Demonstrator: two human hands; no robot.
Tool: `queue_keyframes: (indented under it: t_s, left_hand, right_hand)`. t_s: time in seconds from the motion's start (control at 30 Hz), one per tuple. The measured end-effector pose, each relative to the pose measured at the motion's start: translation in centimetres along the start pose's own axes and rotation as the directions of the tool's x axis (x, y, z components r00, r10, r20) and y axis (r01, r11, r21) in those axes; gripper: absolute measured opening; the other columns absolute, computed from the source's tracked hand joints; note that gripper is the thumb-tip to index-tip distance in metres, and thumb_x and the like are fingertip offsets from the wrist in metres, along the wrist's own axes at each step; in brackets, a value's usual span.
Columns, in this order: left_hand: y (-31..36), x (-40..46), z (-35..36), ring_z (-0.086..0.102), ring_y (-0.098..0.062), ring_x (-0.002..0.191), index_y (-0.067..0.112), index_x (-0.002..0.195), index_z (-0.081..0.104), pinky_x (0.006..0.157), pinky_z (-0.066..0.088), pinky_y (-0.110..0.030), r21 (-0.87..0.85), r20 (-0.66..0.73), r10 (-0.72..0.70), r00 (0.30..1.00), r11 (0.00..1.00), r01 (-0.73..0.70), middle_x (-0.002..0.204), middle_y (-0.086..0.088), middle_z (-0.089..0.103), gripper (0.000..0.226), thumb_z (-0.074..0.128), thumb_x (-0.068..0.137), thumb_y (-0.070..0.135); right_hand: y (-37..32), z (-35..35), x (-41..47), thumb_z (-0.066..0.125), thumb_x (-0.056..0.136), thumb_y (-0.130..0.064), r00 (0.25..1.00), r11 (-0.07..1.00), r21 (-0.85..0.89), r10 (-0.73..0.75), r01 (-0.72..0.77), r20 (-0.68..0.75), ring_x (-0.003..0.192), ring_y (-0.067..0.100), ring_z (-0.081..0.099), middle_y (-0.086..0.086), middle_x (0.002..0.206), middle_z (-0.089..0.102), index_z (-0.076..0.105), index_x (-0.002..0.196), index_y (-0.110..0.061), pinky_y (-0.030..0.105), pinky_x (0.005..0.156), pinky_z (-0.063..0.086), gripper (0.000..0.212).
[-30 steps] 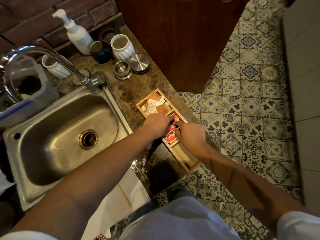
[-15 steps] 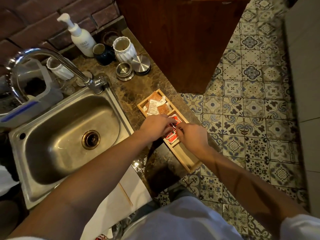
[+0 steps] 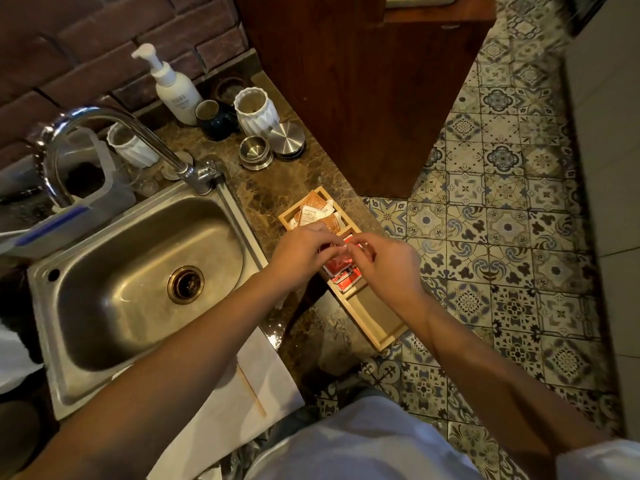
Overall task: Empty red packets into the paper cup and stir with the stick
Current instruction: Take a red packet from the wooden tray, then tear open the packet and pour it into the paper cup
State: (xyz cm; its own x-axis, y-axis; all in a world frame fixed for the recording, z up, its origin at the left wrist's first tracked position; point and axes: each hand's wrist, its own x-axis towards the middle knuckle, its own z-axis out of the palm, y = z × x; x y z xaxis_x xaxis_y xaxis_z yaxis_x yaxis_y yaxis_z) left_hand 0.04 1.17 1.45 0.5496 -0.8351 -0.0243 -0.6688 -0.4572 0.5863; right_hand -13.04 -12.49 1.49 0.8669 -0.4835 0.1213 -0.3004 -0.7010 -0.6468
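A wooden tray (image 3: 381,339) lies along the counter's right edge. Its middle compartment holds several red packets (image 3: 346,281); the far compartment holds orange and white packets (image 3: 313,212). My left hand (image 3: 300,253) and my right hand (image 3: 385,262) meet just above the red ones. Their fingertips pinch one red packet (image 3: 338,262) between them, and the fingers hide most of it. The thin wooden stick (image 3: 252,393) rests on a white napkin (image 3: 270,368) by the sink's front corner. I see no paper cup.
A steel sink (image 3: 145,282) with a curved tap (image 3: 114,119) fills the left. At the back stand a pump bottle (image 3: 175,88), a dark mug (image 3: 216,121), white ribbed cups (image 3: 256,110), and steel tins (image 3: 270,147). A wooden cabinet (image 3: 363,81) and tiled floor lie on the right.
Both hands have lifted slightly from the tray's middle compartment and their fingertips have closed together on one red packet. The view has shifted a little.
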Motion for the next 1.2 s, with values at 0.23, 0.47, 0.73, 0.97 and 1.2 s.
queue_keyframes:
  t_s: [0.23,0.47,0.73,0.97,1.2]
  left_hand:
    - [1.7,-2.8,-3.8,0.063,-0.006,0.090,0.019,0.100,0.078,0.081,0.051,-0.026,-0.340,-0.076,-0.127,0.989,0.936,0.094,0.094,0.008,0.067,0.012,0.074,0.089,0.024]
    - [3.0,-6.2,-5.9,0.063,-0.006,0.079,0.020,0.096,0.078,0.069,0.049,-0.020,-0.596,-0.153,-0.315,0.937,0.785,0.167,0.093,0.000,0.070,0.009,0.073,0.089,0.023]
    - [3.9,-11.7,-8.1,0.062,-0.001,0.069,0.019,0.098,0.077,0.062,0.046,-0.017,-0.661,-0.247,-0.468,0.848,0.721,0.206,0.083,0.013,0.071,0.017,0.060,0.099,0.023]
    - [4.5,-17.5,-10.0,0.066,0.000,0.075,0.034,0.098,0.072,0.062,0.050,-0.013,-0.659,-0.391,-0.552,0.737,0.727,0.195,0.083,0.020,0.071,0.018,0.060,0.100,0.022]
    - [1.8,-24.1,-12.6,0.066,-0.009,0.080,0.023,0.098,0.074,0.072,0.054,-0.024,-0.437,-0.544,-0.438,0.715,0.876,0.204,0.086,0.013,0.068,0.011,0.063,0.098,0.024]
  right_hand:
    - [-1.8,-1.7,-0.3,0.069,0.094,-0.042,0.998,0.990,0.140,0.015,-0.007,-0.054,0.078,0.002,0.058,-0.010,0.099,0.065,0.075,0.110,-0.025,0.018,0.067,0.049,0.025]
    - [-4.6,-3.3,-0.2,0.070,0.095,-0.031,0.992,0.876,0.467,0.113,-0.123,0.049,0.093,0.008,0.068,-0.006,0.105,0.070,0.076,0.109,-0.024,0.028,0.075,0.058,0.016]
    - [-9.6,-3.0,-1.1,0.072,0.095,-0.017,0.985,0.826,0.558,-0.023,-0.077,0.171,0.096,0.005,0.069,-0.009,0.102,0.073,0.077,0.106,-0.021,0.018,0.079,0.054,0.013]
    - [-15.6,-1.8,-4.0,0.070,0.096,-0.019,0.974,0.851,0.524,-0.154,0.045,0.165,0.098,-0.005,0.065,-0.011,0.102,0.073,0.078,0.114,-0.019,0.007,0.078,0.048,0.020]
    - [-21.7,0.2,-7.4,0.074,0.092,-0.014,0.942,0.842,0.498,-0.308,0.206,0.132,0.103,0.007,0.063,-0.003,0.107,0.066,0.079,0.103,-0.021,0.012,0.082,0.049,0.015]
